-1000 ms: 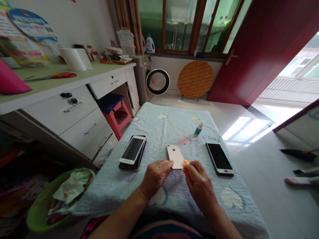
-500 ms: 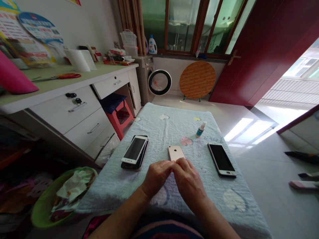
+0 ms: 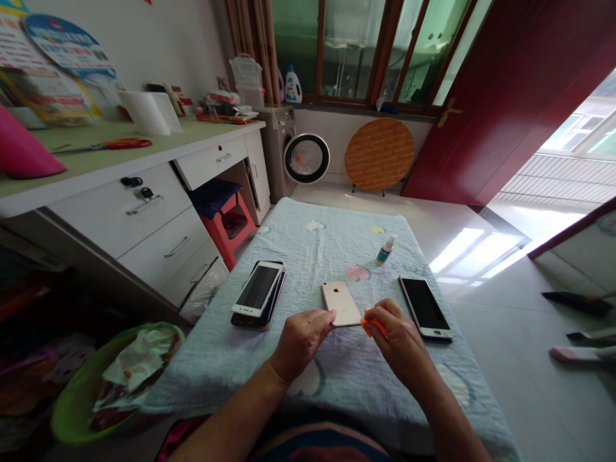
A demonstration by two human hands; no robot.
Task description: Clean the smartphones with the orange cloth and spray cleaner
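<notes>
Pinching the pink phone point(image 3: 341, 303) is the left hand point(image 3: 302, 341), while the right hand point(image 3: 398, 332) clutches an orange cloth point(image 3: 367, 323).

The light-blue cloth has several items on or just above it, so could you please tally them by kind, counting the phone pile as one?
Phone pile: 1
Single phones (pink phone, white-fronted phone): 2
Small bottle: 1
Orange wad: 1
Total: 5

On your cloth point(image 3: 298, 250), the stacked phones point(image 3: 258, 292) lie left of the middle phone point(image 3: 342, 303), another phone point(image 3: 426, 307) right, a bottle point(image 3: 384, 251) farther away.
</notes>
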